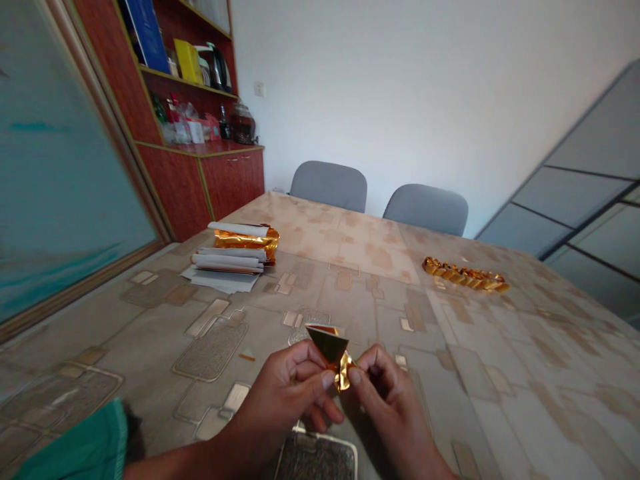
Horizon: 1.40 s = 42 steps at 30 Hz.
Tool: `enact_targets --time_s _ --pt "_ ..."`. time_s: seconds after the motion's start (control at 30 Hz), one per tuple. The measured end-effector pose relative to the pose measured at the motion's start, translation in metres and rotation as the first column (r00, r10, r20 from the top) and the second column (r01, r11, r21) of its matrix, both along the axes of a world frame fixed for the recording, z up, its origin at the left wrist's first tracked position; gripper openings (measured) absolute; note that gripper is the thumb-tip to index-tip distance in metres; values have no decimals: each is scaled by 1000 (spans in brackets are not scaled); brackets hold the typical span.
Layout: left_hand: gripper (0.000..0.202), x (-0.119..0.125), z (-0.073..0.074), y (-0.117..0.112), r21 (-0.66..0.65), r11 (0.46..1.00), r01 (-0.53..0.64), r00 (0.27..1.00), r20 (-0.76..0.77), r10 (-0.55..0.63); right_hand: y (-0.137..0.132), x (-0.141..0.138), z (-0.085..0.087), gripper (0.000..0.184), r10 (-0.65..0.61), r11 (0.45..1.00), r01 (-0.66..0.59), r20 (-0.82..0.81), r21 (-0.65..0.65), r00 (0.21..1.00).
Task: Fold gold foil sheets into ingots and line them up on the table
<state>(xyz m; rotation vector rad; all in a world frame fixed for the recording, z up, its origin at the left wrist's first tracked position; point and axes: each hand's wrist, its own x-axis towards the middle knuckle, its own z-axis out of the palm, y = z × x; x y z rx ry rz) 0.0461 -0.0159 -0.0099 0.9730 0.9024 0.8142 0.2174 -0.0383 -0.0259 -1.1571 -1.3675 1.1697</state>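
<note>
Between my two hands, above the near part of the table, is a piece of folded gold foil paper point(328, 347). Its upper left part is a flat, pointed fold; the lower right part is crinkled and shiny. My left hand point(295, 387) pinches it from the left with thumb and fingers. From the right, the thumb and forefinger of my right hand point(387, 393) close on the crinkled end. At the table's left stands a stack of grey-white and gold paper sheets point(233, 257). A row of folded gold pieces point(465, 275) lies far right.
The patterned tablecloth point(345, 300) covers the table. Two grey chairs point(329, 185) stand at its far side by the wall. A reddish wooden cabinet point(205, 173) with a kettle point(219, 67) and jars is at the back left. A small orange scrap point(247, 357) lies left of my hands.
</note>
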Motion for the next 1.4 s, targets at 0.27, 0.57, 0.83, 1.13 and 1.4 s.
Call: enact_targets --time_s 0.27,0.57,0.83,1.13,1.4 --pt "34 -4 -6 -4 78 995 57 998 -6 -56 2 1 8 30 38 998 -45 123 47 992" --pt "46 -4 -8 -2 12 995 100 995 -5 -100 2 0 6 28 -25 995 -3 295 96 955" --pt "50 -1 -8 0 -52 992 111 994 14 -111 1 0 12 21 -84 975 5 349 223 933" --pt "52 -2 -8 1 -97 985 144 990 22 -142 4 0 8 23 104 994 -101 82 -41 991" --pt "52 0 -2 1 -158 987 3 999 34 2 8 5 0 32 114 981 -144 -223 -127 968"
